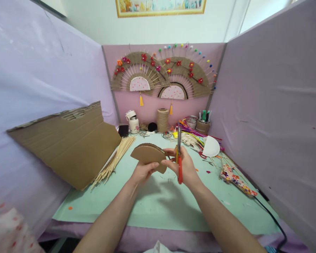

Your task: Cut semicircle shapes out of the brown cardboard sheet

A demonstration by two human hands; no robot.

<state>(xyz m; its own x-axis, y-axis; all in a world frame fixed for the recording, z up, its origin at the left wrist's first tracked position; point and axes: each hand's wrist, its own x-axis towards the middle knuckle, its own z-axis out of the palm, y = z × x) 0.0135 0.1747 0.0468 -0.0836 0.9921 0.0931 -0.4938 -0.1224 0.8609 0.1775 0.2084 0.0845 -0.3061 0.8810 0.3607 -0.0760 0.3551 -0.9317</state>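
Note:
A brown cardboard half-circle (147,153) is held up over the table, seemingly more than one layer thick along its curved edge. My left hand (144,172) grips its lower side, thumb on the front face. With thumb and fingers, my right hand (183,163) touches the right end of the cardboard. That same hand also carries a pair of scissors (180,170) with red-orange handles, blades pointing up. Part of the right hand's fingers is hidden behind the cardboard and scissors.
A large cardboard sheet (68,147) leans at left beside bamboo sticks (113,163). Behind stand a bottle (133,123) and a twine spool (162,120). A white half-circle (211,146) and a flower-patterned glue gun (235,181) with a cord lie at right. Decorated fans (139,58) hang on the back panel.

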